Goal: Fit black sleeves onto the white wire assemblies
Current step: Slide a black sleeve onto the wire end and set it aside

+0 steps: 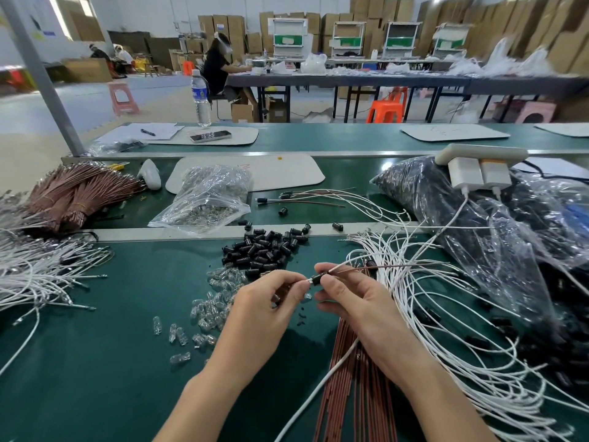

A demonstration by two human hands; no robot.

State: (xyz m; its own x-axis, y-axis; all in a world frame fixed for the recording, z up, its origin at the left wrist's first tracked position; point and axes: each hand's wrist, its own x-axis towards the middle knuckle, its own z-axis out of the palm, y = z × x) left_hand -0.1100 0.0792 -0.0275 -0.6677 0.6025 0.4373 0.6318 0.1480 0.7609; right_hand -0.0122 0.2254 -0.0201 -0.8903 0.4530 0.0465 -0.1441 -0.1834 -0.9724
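Both hands meet above the green bench. My right hand [347, 298] pinches a black sleeve [317, 279] between thumb and forefinger; a white wire [341, 266] and a thin brown wire [398, 267] run out of it to the right. My left hand [264, 301] pinches the metal tip poking out of the sleeve's left end. A heap of loose black sleeves [266, 248] lies just beyond the hands. Loose white wire assemblies [446, 330] sprawl on the right, and a second bundle of white wires [35, 272] lies at the left.
Small clear glass bulbs [210, 301] are scattered left of my hands. Brown wires [357, 378] lie under my right wrist, brown wire bundles [76, 193] at far left. A clear bag of parts [207, 199], dark plastic bags [471, 218] and a power strip [478, 161] sit beyond.
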